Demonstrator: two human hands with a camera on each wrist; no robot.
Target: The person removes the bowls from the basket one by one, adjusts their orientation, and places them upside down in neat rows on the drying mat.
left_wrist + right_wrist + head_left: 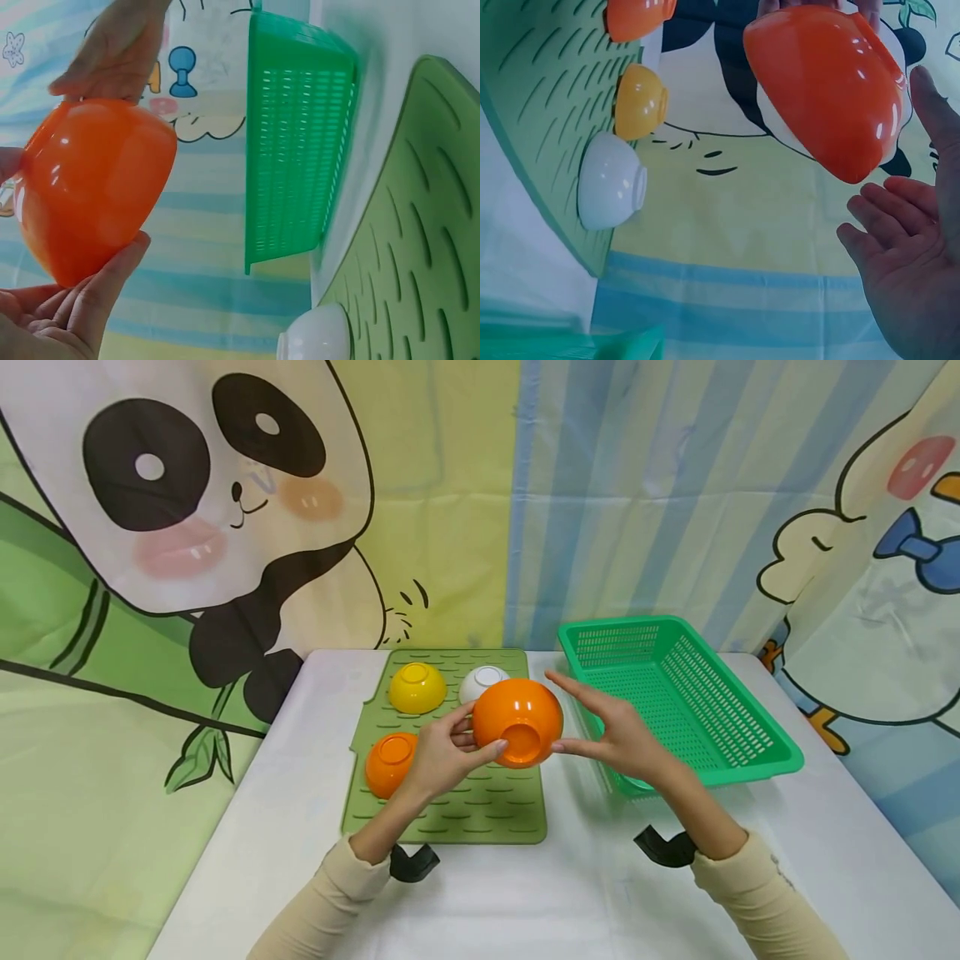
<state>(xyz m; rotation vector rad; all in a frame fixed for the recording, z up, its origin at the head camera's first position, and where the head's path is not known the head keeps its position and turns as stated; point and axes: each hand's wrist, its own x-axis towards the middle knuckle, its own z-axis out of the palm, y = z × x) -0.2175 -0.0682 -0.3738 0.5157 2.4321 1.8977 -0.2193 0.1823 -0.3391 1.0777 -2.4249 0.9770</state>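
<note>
My left hand (441, 752) grips an orange bowl (519, 714) by its left side, thumb toward the base and fingers behind. The bowl is tipped so that its round base faces me, held above the mat. Just right of it, my right hand (621, 735) has its thumb and fingers spread apart, the thumb tip close to the bowl's edge. In the right wrist view this hand (907, 247) shows a bare palm beside the bowl (829, 90). A second orange bowl (388, 767) sits upside down near my left hand, partly hidden by it.
A green ridged mat (480, 814) lies on the white table (525, 902). At its back are an upturned yellow bowl (417, 689) and a white bowl (480, 680), the latter partly covered by the held one. A green slotted basket (750, 772) stands to the right.
</note>
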